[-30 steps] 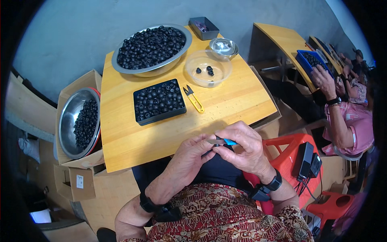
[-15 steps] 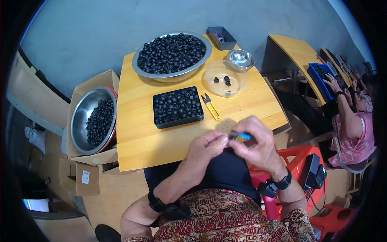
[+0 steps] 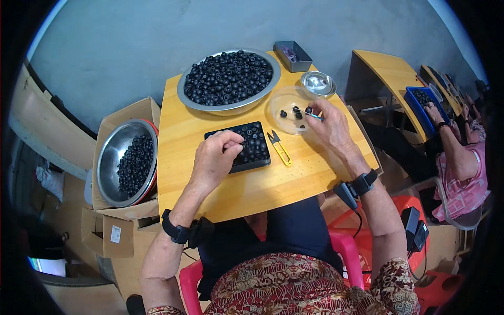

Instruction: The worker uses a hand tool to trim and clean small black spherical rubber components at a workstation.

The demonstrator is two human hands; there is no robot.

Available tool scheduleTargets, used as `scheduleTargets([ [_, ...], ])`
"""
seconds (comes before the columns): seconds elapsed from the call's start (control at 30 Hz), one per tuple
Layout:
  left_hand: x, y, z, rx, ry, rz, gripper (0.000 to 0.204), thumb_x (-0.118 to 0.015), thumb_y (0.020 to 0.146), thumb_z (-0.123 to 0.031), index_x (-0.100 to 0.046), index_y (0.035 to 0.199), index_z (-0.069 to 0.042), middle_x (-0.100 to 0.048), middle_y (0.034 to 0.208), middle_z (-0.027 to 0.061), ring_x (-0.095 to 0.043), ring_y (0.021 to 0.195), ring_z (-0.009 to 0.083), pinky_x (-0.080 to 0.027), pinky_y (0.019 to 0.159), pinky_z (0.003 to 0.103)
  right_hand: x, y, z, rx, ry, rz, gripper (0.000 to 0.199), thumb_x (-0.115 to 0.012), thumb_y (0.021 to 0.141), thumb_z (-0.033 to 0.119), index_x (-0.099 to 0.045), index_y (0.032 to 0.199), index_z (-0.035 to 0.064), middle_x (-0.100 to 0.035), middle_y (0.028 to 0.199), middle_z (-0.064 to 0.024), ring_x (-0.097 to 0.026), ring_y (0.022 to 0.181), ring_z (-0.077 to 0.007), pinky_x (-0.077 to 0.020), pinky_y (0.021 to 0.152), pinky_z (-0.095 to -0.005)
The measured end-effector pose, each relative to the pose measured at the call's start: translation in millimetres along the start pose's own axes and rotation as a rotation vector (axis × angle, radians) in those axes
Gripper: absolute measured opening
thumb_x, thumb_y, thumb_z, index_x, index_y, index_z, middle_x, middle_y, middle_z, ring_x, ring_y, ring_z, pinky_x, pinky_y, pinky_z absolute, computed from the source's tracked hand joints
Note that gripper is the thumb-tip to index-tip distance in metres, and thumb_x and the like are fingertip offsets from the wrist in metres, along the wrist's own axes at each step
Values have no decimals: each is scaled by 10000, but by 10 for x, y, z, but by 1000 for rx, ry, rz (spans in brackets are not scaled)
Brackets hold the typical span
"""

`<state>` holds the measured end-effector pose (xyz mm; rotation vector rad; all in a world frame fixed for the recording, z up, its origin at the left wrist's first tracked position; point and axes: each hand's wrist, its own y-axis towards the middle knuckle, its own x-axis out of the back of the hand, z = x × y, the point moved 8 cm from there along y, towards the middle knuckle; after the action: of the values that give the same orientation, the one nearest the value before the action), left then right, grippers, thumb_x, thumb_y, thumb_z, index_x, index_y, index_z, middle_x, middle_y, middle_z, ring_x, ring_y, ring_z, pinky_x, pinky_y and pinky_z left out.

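Hands well apart over the wooden table (image 3: 310,165). Left hand (image 3: 214,156) above the left part of a black rectangular tray (image 3: 251,166), thumb and fingertips drawn in close to the pieces there; cannot tell whether a piece is pinched between them. Tray holds many round black pieces (image 3: 255,144), several with a hole showing.

Right hand (image 3: 334,125) at the right side of a clear plastic bowl (image 3: 280,100), fingers closed on a small blue-handled knife (image 3: 316,116). One dark piece (image 3: 308,110) shows right by those fingertips (held or loose, cannot tell). A few more black pieces (image 3: 283,113) lie inside the bowl.

Between tray and bowl: yellow-handled snips (image 3: 284,156), points directed away from the wearer, blades slightly parted. Farther back, a wide metal basin (image 3: 231,108) heaped with the same black pieces; to its right, a grey box (image 3: 301,66) and a small metal bowl (image 3: 318,84), the latter just beside the clear one.

Left of the table, a second metal basin (image 3: 107,170), partly filled with black pieces, sits tilted in a cardboard carton (image 3: 131,211). Far right, a co-worker's hand (image 3: 433,113) at a blue tray (image 3: 441,107).
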<state>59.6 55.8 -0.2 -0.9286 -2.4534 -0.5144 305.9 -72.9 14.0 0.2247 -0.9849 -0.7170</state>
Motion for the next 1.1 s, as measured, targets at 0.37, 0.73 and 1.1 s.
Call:
scheduleTargets([
  [0.37, -155, 54, -245, -438, 478, -5, 178, -713, 730, -33, -669, 902, -25, -640, 861, 128, -604, 891, 325, -483, 822, 400, 187, -249, 228, 92, 43, -45, 164, -690, 840, 130, -675, 948, 7, -654, 870, -139, -652, 774, -298, -517, 682, -381],
  [0.73, -212, -97, -77, 274, -805, 140, 140, -633, 931, -128, -635, 1049, -53, -699, 1011, 70, -653, 886, 127, -515, 809, 259, 281, -655, 830, 151, 351, 11, 170, -705, 830, 50, -683, 986, -13, -645, 861, -106, -614, 725, -165, -494, 646, -284],
  [1.1, -846, -832, -580, 381, -1499, 355, 181, -609, 959, -188, -591, 1111, -92, -655, 1063, 44, -608, 1019, 139, -475, 900, 294, 461, -985, 1343, 307, 394, -58, 294, -784, 737, 36, -679, 1010, 5, -654, 909, -118, -656, 828, -220, -535, 700, -315],
])
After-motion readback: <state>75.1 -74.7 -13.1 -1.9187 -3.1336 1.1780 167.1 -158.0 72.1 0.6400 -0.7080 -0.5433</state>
